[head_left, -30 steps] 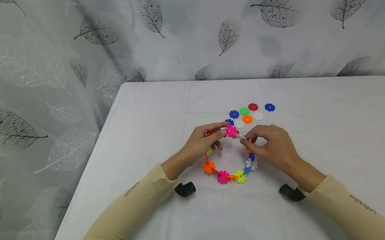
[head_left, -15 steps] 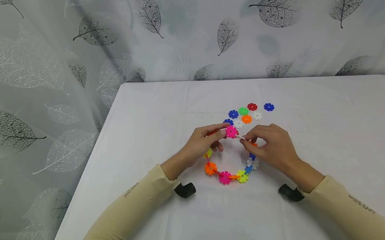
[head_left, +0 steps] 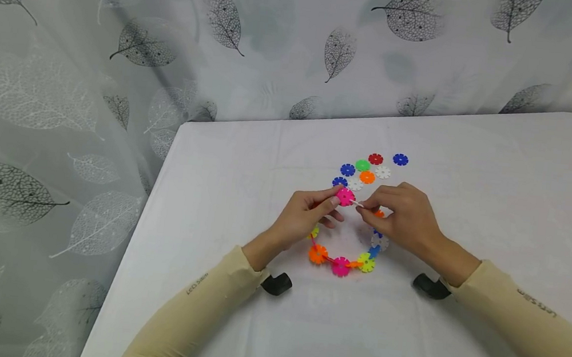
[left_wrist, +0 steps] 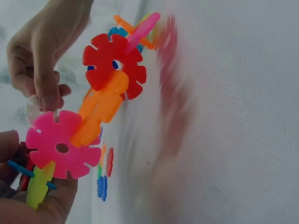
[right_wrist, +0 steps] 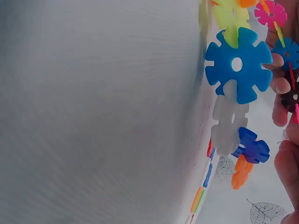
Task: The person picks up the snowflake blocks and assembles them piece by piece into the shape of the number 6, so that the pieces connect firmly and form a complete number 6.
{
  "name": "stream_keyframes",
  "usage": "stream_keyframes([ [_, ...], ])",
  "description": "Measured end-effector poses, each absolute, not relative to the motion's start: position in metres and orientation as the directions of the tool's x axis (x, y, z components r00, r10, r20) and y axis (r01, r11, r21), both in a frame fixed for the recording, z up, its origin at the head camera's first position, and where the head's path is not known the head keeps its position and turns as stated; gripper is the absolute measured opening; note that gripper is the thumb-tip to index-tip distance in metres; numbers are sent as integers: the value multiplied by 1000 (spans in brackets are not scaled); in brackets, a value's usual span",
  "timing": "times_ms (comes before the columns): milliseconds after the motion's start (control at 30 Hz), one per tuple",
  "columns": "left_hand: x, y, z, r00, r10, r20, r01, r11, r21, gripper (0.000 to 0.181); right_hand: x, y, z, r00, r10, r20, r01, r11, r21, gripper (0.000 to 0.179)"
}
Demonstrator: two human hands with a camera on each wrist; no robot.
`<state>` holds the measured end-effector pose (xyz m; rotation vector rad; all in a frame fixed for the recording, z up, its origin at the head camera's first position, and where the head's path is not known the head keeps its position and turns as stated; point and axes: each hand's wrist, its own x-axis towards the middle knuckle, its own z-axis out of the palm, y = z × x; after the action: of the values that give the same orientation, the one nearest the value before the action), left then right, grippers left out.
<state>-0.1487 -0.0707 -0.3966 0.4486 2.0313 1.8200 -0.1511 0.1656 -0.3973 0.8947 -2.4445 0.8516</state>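
A ring-shaped chain of colourful notched plastic discs hangs between my hands, its lower loop with a pink disc (head_left: 341, 266) and an orange disc (head_left: 318, 254). My left hand (head_left: 304, 213) pinches a pink notched disc (head_left: 346, 196) at the top of the chain. From the right, my right hand (head_left: 402, 214) pinches a white notched disc (head_left: 356, 203), seen edge-on against the pink one's right edge. In the left wrist view this white disc (left_wrist: 33, 110) lies under the right fingertips. Part of the chain is hidden behind both hands.
Loose notched discs lie on the white tablecloth (head_left: 232, 196) beyond my hands, among them a green disc (head_left: 362, 165), a red disc (head_left: 376, 159) and a blue disc (head_left: 400, 159). Behind the table hangs a leaf-patterned curtain (head_left: 278, 40).
My left hand has shifted slightly right with the pink disc, and the hanging loop has swung right and a little nearer. The right hand stays almost where it was, still holding the white disc.
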Motion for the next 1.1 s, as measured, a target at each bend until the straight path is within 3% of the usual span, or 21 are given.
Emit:
stream_keyframes([
  [167,-147,-68,-393,-872,488,-37,22,115,993,46,-152,166,-397,-712,-435,551,-682,617,-393,18],
  [267,-148,-67,-390,-871,489,-49,18,131,991,46,-152,170,-394,-751,-437,494,-649,626,-433,22],
  [433,-149,-66,-394,-886,452,-99,-51,118,992,42,-154,180,-382,-895,-399,200,-429,642,-635,46],
  [533,-150,-67,-399,-895,429,-125,-92,98,991,39,-157,189,-378,-938,-345,32,-262,647,-716,61],
  [633,-152,-69,-402,-900,409,-154,-128,90,988,37,-160,194,-380,-939,-338,-59,-187,649,-738,66],
  [800,-155,-71,-403,-896,389,-215,-193,95,977,35,-163,197,-389,-918,-387,-92,-191,633,-751,66],
  [1100,-154,-70,-403,-894,380,-236,-204,123,971,33,-168,187,-382,-873,-479,-90,-300,673,-676,44],
])
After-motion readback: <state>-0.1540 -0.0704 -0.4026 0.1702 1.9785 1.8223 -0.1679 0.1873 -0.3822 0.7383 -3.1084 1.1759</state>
